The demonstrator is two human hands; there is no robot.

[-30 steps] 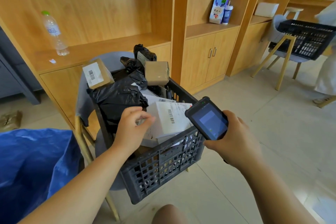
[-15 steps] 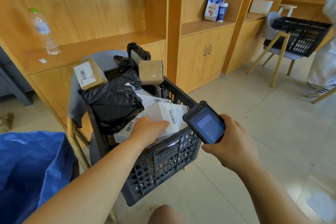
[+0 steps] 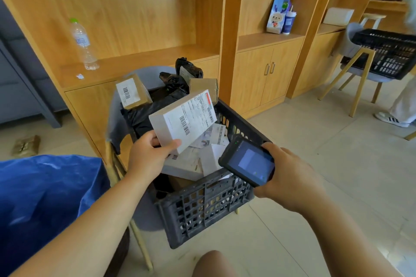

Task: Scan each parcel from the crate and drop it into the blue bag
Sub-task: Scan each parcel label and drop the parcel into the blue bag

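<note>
So the left hand [image 3: 147,155] is pinching the white box parcel [image 3: 182,119] by its near corner, thumb on top, holding it tilted just above the crate [image 3: 202,204]. Its long axis runs up and away to the right, label facing up. The right hand [image 3: 290,175] is wrapped around the handheld scanner [image 3: 246,161], just right of and below the box, nose aimed at it. Can't tell if it's actually lined up on a barcode. The blue bag [image 3: 45,198] sits off to the left, nearer the box hand.
</note>
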